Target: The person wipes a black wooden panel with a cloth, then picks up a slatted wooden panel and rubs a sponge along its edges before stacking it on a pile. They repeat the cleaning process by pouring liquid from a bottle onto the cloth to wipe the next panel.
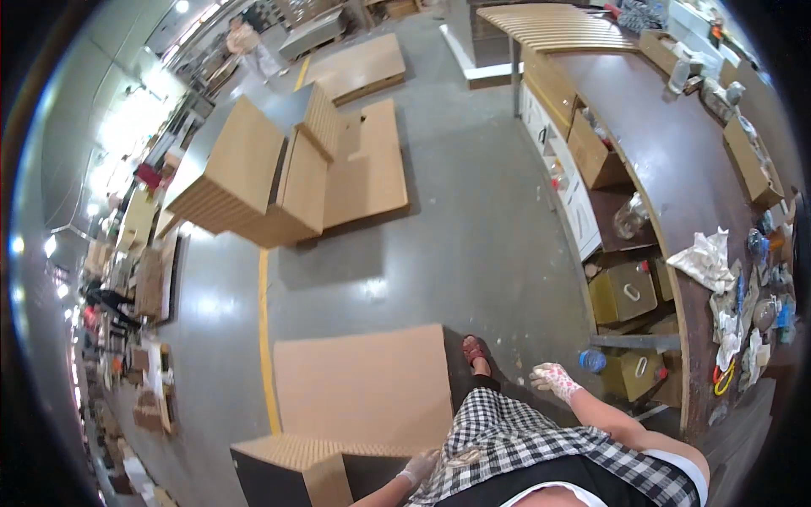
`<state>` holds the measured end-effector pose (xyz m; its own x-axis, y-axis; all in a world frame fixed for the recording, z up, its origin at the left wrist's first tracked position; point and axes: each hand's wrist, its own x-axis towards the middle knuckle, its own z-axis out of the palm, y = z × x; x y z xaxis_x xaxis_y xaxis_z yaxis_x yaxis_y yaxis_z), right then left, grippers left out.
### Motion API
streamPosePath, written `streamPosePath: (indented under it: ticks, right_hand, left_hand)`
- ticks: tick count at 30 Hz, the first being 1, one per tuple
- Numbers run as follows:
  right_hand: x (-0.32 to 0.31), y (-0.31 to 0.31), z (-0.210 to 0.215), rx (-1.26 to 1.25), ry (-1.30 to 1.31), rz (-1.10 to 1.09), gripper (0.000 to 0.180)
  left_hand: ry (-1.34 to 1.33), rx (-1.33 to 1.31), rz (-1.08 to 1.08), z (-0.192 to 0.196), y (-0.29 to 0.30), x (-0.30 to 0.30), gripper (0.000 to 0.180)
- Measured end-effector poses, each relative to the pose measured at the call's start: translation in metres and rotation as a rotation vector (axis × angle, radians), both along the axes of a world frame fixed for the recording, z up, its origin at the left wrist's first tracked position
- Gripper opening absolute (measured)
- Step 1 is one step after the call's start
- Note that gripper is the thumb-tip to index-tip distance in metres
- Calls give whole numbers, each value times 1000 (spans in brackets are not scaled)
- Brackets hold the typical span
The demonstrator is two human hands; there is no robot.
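My right hand (553, 380), in a white glove with a pink-red pattern, hangs out to the right above the floor. Its fingers are loosely stretched and nothing is in them. Low in the view my left hand (418, 467), in a pale glove, is beside my black-and-white checked apron (498, 422). Its fingertips blend into the cloth, so their state is hidden. Just left of that hand stands a stack of boards with slatted edges and black faces (283, 482). A brown cardboard sheet (363, 376) lies behind this stack.
A long brown workbench (629, 110) runs along the right, holding crumpled paper (705, 264) and orange-handled scissors (724, 378). Metal cans (623, 293) sit on its lower shelf. More stacked boards (236, 160) stand ahead on cardboard. Another person (247, 46) stands far off.
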<state>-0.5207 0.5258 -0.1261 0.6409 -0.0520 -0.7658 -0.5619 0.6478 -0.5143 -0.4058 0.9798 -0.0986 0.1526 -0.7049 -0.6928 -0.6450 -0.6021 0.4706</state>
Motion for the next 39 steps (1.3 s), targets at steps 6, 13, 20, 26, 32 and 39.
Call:
streamPosePath:
  ticks: [6,13,20,26,32,39]
  right_hand:
    - [91,-97,48,-287,222,16,35]
    - [137,-185,75,-294,127,-324,27]
    - [252,-289,74,-238,26,-331,33]
    - [418,-412,152,-1020,-123,-16,39]
    - [590,-492,225,-1092,-335,80,35]
    - [639,-548,246,-1149,-309,-58,29]
  left_hand:
    - [-190,-116,-315,-19,-129,168,43]
    - [-169,-414,-133,0,-324,398,38]
    - [-71,-467,126,36,-489,503,37]
    - [481,-347,388,63,-570,533,34]
    - [-30,-824,-174,18,-642,664,31]
    - [673,-420,723,104,-845,767,37]
